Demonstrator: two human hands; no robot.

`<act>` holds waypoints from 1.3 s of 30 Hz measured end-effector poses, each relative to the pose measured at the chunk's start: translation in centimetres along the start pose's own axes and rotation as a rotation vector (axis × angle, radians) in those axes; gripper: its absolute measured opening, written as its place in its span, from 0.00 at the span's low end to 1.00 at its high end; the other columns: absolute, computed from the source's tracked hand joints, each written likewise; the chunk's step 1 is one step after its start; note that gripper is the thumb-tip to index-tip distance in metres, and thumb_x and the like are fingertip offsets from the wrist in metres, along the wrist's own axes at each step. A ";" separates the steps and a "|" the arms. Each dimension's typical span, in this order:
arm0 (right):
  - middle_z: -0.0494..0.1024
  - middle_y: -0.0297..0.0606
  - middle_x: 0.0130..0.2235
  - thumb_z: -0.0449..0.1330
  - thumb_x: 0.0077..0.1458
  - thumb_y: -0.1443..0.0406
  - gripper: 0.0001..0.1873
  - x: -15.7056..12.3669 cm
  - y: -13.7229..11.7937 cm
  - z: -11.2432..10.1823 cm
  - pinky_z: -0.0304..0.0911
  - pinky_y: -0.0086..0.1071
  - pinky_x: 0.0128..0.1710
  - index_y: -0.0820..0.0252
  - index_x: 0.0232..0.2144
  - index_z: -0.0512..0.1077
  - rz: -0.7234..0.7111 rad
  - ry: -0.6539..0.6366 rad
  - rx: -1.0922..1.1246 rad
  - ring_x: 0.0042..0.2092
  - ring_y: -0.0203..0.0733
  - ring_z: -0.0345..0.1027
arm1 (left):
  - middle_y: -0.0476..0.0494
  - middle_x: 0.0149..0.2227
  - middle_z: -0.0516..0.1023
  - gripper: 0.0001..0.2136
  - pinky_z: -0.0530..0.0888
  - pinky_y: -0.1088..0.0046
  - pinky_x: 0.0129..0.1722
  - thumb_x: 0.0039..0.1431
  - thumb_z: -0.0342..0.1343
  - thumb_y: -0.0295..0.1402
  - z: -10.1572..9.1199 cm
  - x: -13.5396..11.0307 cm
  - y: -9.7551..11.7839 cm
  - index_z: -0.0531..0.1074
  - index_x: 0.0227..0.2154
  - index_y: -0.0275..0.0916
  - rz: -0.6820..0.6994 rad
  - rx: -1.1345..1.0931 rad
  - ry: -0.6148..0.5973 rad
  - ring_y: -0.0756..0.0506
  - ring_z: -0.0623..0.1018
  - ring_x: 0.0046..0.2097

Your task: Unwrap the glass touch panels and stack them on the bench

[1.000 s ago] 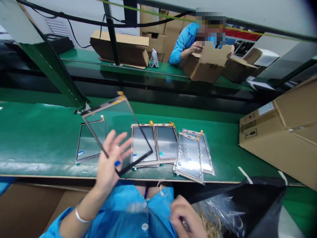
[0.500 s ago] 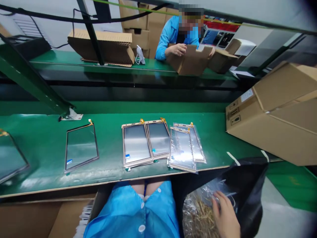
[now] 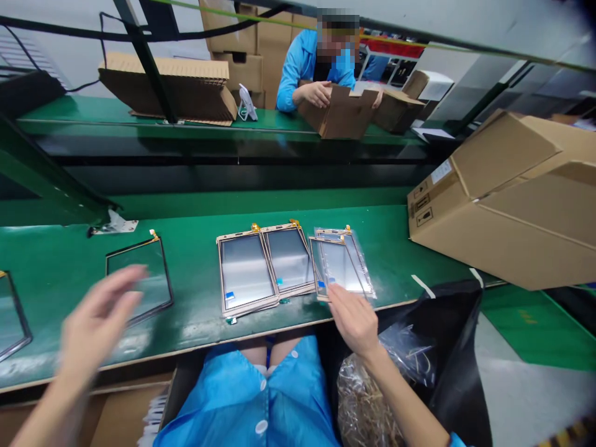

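My right hand (image 3: 352,318) is closed on the lower edge of a framed touch-screen panel (image 3: 342,264), thumb side towards me. Behind and partly under it lies another panel in a clear plastic sleeve (image 3: 367,273). Two light-framed panels, a left one (image 3: 246,270) and a right one (image 3: 289,257), sit side by side in the middle of the bench. My left hand (image 3: 100,320), blurred by motion, is raised with thumb and fingers apart and nothing visible in it. It partly covers a black-framed glass panel (image 3: 156,267).
Another black-framed panel (image 3: 13,323) is cut off at the left edge. A large carton (image 3: 503,211) stands at the right. A black bag (image 3: 459,335) with crumpled plastic hangs from the bench's front edge. Across the bench, a person in blue (image 3: 295,68) handles a cardboard box (image 3: 347,115).
My right hand has come up from the black bag to the front right panel, which now sits slightly turned. My left hand has entered at the left. The whole view has shifted a little.
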State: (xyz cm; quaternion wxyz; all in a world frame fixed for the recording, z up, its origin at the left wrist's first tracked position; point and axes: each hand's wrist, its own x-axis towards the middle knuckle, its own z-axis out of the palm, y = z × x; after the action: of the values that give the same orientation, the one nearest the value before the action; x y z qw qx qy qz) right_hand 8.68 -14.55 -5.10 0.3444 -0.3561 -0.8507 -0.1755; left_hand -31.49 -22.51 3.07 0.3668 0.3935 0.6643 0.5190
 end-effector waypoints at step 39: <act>0.80 0.51 0.44 0.47 0.58 0.76 0.17 7.7 -7.9 -4.2 0.72 0.33 0.40 0.72 0.40 0.75 -0.247 -0.188 0.103 0.44 0.46 0.75 | 0.41 0.65 0.57 0.27 0.74 0.57 0.48 0.63 0.40 0.52 19.7 -1.8 4.1 0.57 0.60 0.44 -0.707 -1.094 -0.229 0.40 0.58 0.65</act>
State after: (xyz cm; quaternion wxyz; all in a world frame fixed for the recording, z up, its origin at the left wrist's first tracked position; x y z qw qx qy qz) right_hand 0.98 -18.48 2.92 0.2570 -0.2453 -0.9245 -0.1385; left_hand -12.53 -15.58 3.48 0.7304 -0.0388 0.3508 0.5848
